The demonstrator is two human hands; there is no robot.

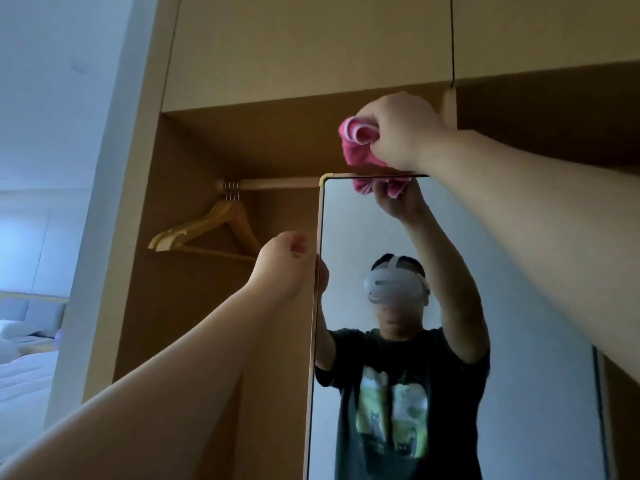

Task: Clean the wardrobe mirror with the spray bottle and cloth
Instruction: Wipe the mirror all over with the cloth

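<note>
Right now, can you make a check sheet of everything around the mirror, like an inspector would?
Surface: the mirror stands upright in a light frame and reflects the person; marks on the glass cannot be told.
Job's things: the pink cloth is bunched at the mirror's top edge; no spray bottle seen.
Clutter: wooden hangers hang on the rail left of the mirror.
Hands: the right hand grips the cloth; the left hand holds the mirror's left edge.
Cables: nothing seen.
Surroundings: open wardrobe with closed upper cupboards; a bed at far left.
</note>
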